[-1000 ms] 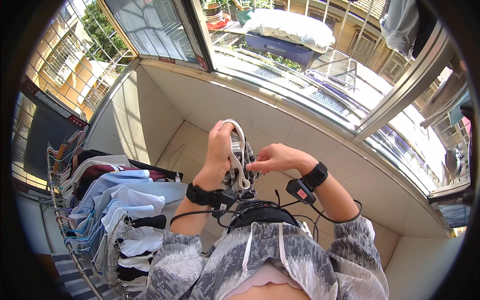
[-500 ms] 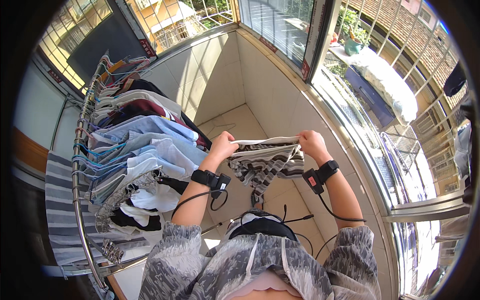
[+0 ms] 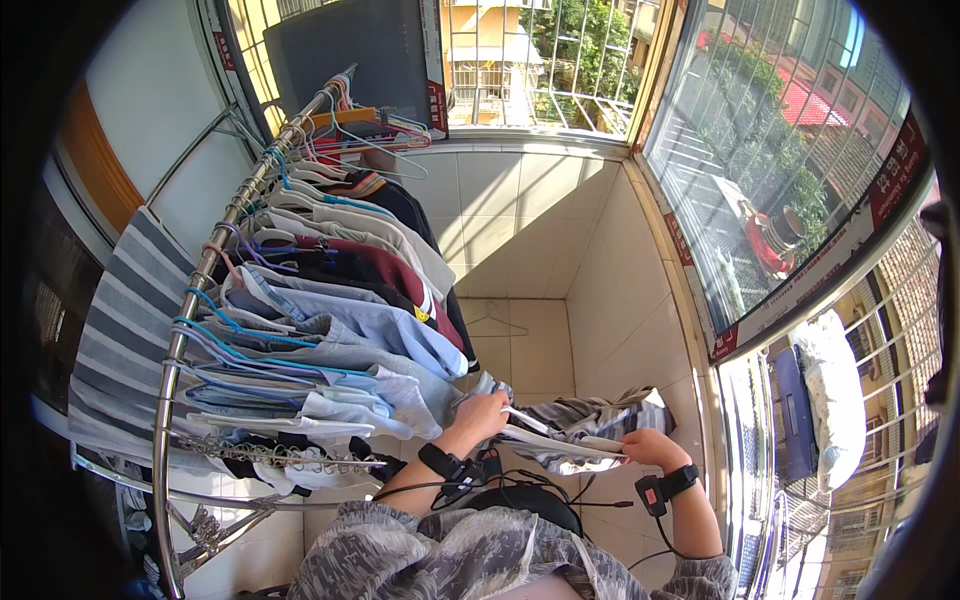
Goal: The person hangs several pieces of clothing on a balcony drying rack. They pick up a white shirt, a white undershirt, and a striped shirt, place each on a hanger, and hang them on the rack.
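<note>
A pair of striped shorts [image 3: 585, 418] in brown, grey and white is stretched between my two hands by its white waistband. My left hand [image 3: 482, 414] is closed on one end of the waistband, close to the hanging clothes. The other end is pinched in my right hand [image 3: 652, 448], toward the tiled wall. The striped cloth spreads out beyond the waistband, away from my body. Black bands with small boxes and cables sit on both wrists.
At the left a metal clothes rail [image 3: 203, 270] carries many garments on hangers, such as a light blue shirt [image 3: 400, 322]. A grey striped towel [image 3: 140, 300] hangs behind it. A wire hanger [image 3: 497, 322] lies on the floor. An opened window [image 3: 770, 170] stands at the right.
My view has turned left toward the clothes rail. The shorts, hanging down before, now swing outward and up to the right, with both hands still on the waistband.
</note>
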A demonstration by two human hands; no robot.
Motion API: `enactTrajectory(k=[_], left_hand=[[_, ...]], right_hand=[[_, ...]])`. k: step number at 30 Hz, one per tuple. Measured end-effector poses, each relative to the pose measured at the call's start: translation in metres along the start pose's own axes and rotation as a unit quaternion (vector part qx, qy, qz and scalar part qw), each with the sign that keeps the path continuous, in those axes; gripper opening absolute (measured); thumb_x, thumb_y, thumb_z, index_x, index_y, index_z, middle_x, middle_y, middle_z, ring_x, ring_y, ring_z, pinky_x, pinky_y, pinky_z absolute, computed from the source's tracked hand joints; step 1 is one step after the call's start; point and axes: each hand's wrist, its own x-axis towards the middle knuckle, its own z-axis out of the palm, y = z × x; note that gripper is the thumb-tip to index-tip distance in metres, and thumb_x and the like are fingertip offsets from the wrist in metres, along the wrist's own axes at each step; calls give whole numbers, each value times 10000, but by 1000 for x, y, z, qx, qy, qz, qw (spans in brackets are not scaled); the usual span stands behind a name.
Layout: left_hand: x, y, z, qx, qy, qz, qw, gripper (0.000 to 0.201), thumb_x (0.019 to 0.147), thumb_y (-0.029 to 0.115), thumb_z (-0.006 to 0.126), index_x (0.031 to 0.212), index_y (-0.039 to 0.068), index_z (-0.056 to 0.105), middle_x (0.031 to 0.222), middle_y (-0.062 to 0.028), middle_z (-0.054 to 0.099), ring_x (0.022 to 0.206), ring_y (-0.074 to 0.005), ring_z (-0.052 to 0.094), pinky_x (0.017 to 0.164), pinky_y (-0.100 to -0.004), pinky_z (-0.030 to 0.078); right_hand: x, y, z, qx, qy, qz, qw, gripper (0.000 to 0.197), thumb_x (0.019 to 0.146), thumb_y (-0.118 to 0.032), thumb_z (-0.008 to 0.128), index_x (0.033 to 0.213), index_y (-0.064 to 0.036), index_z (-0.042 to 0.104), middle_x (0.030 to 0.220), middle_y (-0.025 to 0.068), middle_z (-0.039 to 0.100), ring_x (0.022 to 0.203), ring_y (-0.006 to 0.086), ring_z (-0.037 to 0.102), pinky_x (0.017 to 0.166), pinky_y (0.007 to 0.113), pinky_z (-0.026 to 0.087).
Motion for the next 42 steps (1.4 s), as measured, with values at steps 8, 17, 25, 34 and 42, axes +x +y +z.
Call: enactTrajectory(k=[8,17,25,34,42], left_hand=[[84,-17,-13,-142,170,-96,970,137,810,150,575,890,49,528,759,-174,628,732,-323,637,585,-422,502],[154,-58,-36,-436,46,-200,876,195,786,193,631,830,7,597,636,-72,600,486,-120,570,396,-265,433],[209,-53,-74,-350,153,-177,907,419,858,371,584,734,-29,565,551,-90,483,519,-123,449,508,-319,377],[226,-70,-111,-390,239,-204,865,330,889,304,580,810,-16,570,623,-23,517,568,-81,444,525,-271,375],[269,-83,-143,-528,317,-161,771,235,905,220,566,862,-11,557,677,25,524,608,-37,444,533,-235,381]], right_hand=[[131,-31,-101,-69,130,-55,988,263,755,-232,510,930,-150,689,888,128,653,862,327,604,756,402,486],[297,-189,-169,38,10,-361,932,281,784,-226,601,992,-43,649,853,163,657,799,298,635,721,340,503],[383,-415,-221,139,-65,-565,811,313,882,-260,553,1056,-8,619,959,150,652,877,224,616,791,308,471],[431,-553,-161,228,-143,-603,751,330,875,-288,545,1032,-8,625,936,171,652,884,278,629,777,321,474],[429,-560,-193,301,-29,-571,763,254,917,-211,512,960,6,635,655,14,572,595,77,493,557,242,405]])
